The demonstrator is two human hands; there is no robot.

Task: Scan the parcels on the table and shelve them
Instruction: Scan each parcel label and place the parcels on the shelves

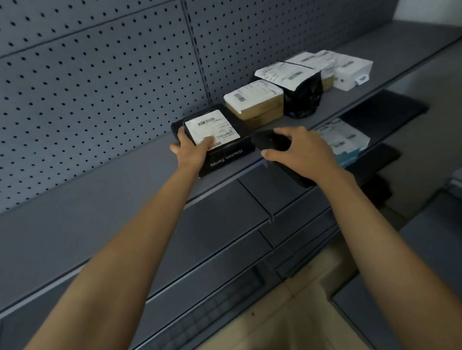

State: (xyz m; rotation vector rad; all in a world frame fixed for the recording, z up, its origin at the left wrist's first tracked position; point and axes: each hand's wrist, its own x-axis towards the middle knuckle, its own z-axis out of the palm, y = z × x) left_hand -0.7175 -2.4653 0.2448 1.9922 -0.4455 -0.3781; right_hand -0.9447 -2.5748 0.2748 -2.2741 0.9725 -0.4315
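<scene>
Pegboard [79,90]: grey perforated back wall behind the shelf.
Shelf [88,202]: grey, its left stretch bare; the parcels stand right of the middle.
Left hand [192,150]: grips the black box's left side, fingers curled over the left edge, thumb lying on the white label [212,129].
Black box [231,154]: flat on the shelf at its front edge, label upward. The side printed "Wisdom Series" faces the front edge, with the lettering upside down. It looks nearly square, so I cannot tell its long axis.
Scanner [271,141]: black, just right of the box; its head points left toward the box and its handle slants back over the front edge.
Right hand [302,150]: wrapped round the scanner, thumb beneath.
Brown box [258,109]: behind-right of the black box, labelled on top.
Black pouch [304,97]: upright, next in the row.
White box [352,74]: at the row's right end.
Lower parcel [343,138]: labelled, on the shelf below.
</scene>
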